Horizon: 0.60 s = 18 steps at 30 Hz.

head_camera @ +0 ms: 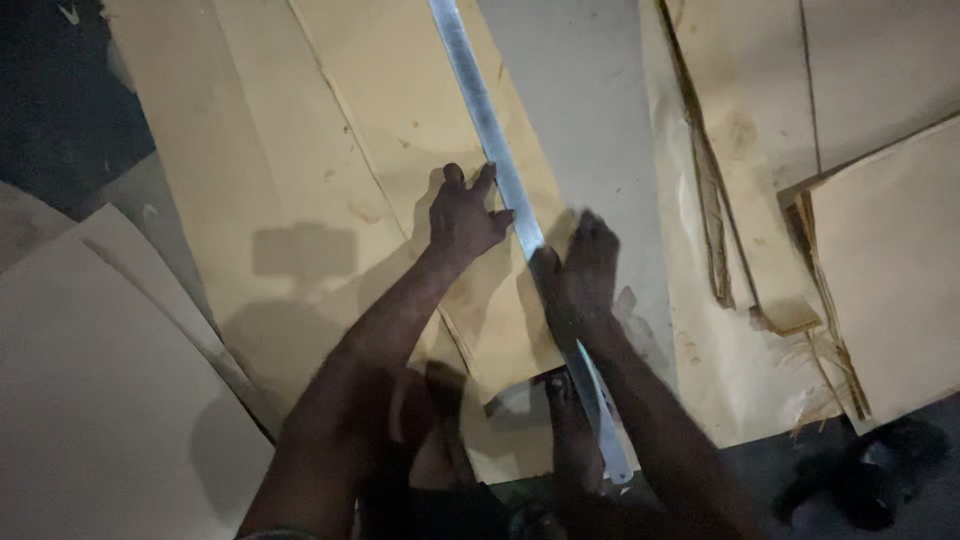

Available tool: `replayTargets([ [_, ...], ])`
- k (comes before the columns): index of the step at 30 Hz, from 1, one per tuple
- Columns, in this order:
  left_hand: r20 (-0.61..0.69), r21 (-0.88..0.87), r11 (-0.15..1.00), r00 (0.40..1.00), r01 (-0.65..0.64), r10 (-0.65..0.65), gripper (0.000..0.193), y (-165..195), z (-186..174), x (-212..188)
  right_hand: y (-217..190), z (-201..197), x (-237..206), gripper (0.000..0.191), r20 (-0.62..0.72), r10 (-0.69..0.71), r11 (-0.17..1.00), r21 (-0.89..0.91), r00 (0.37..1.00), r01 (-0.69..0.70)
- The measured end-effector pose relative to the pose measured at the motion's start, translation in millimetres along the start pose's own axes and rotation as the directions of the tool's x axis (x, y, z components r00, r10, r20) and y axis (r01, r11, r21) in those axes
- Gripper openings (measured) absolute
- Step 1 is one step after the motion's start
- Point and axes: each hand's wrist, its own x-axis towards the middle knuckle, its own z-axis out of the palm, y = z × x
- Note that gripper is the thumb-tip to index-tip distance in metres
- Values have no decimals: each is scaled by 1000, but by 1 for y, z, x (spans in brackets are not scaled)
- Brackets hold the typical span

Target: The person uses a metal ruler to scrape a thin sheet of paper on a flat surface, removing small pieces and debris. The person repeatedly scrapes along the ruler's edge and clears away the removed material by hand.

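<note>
Head view: long metal ruler (490,130) lies diagonally across cardboard sheet (330,150) on floor. Left hand (463,218) fingers spread flat, pressing ruler edge. Right hand (580,270) curled beside ruler, grip unclear. Ruler likely stiff, slick; hold flat from above. Cardboard light, bendable.

Long metal ruler (497,150) lies diagonally on cardboard sheet (300,170). Left hand (463,218) flat on sheet, fingertips touching ruler's left edge. Right hand (583,270) pressed against ruler lower down, contents unclear. Torn cardboard stack (880,260) at right
</note>
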Motion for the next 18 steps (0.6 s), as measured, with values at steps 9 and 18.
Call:
replayTargets([
  [9,-116,-57,998,993,-26,20,93,1,7,-2,-9,34,32,75,157,255,883,-440,954,-164],
  [18,-38,-98,994,997,56,-60,90,7,-4,-1,20,22,77,35,336,471,879,-253,816,-404],
])
